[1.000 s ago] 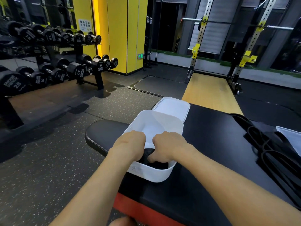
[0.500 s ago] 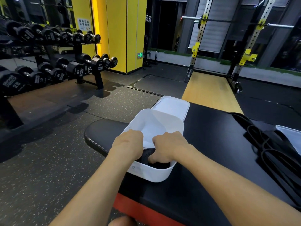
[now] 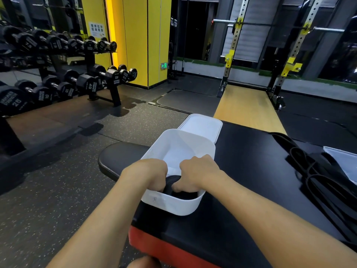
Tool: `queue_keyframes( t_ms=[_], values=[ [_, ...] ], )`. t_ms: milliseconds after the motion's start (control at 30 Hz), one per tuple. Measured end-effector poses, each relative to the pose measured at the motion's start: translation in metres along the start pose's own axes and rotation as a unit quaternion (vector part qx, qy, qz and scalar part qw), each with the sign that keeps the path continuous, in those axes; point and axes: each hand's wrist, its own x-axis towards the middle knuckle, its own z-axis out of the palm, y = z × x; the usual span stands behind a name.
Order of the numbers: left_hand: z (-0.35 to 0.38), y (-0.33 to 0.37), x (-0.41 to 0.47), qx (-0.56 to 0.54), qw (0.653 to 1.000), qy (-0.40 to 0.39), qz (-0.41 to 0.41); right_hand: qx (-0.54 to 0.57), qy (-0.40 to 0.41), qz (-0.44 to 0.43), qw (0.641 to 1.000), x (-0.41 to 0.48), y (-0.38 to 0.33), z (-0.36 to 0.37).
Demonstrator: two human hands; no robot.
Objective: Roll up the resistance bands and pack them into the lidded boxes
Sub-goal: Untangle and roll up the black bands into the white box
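Left hand [image 3: 148, 173], right hand [image 3: 198, 171]: fingers curled round rolled black rubber band [image 3: 172, 180], directly beneath them, near end of white plastic box [image 3: 173, 206]. Hands equally near; axis unclear.

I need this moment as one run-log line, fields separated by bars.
left hand, right hand: grip rolled band in white box | lid: off, behind box | loose bands: on bench
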Motion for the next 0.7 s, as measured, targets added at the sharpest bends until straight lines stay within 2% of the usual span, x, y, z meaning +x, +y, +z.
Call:
queue_keyframes(
  t_ms=[167, 333, 700],
  values=[
    [-0.009, -0.001, -0.01, 0.018, 0.999, -0.023, 0.028, -0.004, -0.007, -0.005, 1.0, 0.001, -0.002, -0.002],
    [-0.02, -0.002, -0.01, -0.027, 0.995, -0.088, 0.028, 0.013, -0.018, 0.003, 1.0, 0.002, 0.0, -0.004],
    [-0.014, -0.002, -0.011, 0.006, 0.998, -0.054, 0.037, 0.024, 0.003, -0.027, 0.999, -0.003, 0.002, -0.004]
  ],
)
